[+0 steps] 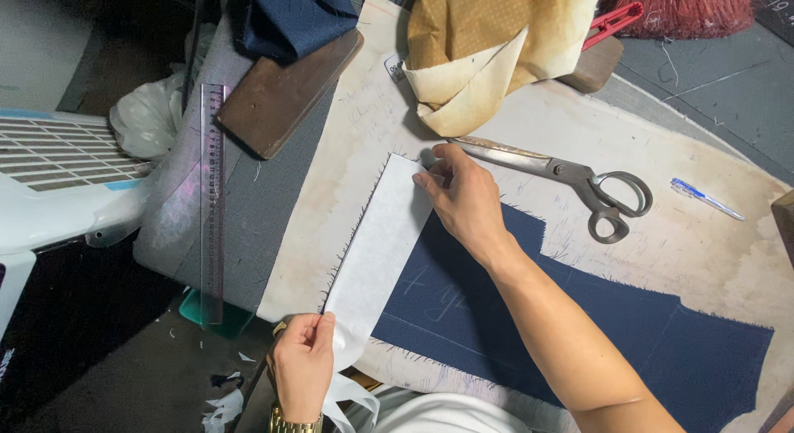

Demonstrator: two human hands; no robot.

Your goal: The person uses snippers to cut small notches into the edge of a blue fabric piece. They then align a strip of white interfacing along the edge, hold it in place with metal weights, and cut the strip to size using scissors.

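Observation:
A white strip of stiff lining [376, 243] lies over the left end of a navy blue fabric piece [579, 325] on a cream work surface [347, 143]. My left hand [302, 367], with a gold watch at the wrist, pinches the strip's near end. My right hand [463, 197] presses its fingertips on the strip's far corner. Large metal scissors [571, 181] lie just beyond my right hand, blades pointing left.
A clear ruler [212, 201] rests on grey cloth at left. A dark wooden block [285, 90] sits beside folded tan fabric [488, 44]. A blue-and-white pen [705, 199] lies at right. A white fan grille [58, 160] stands far left.

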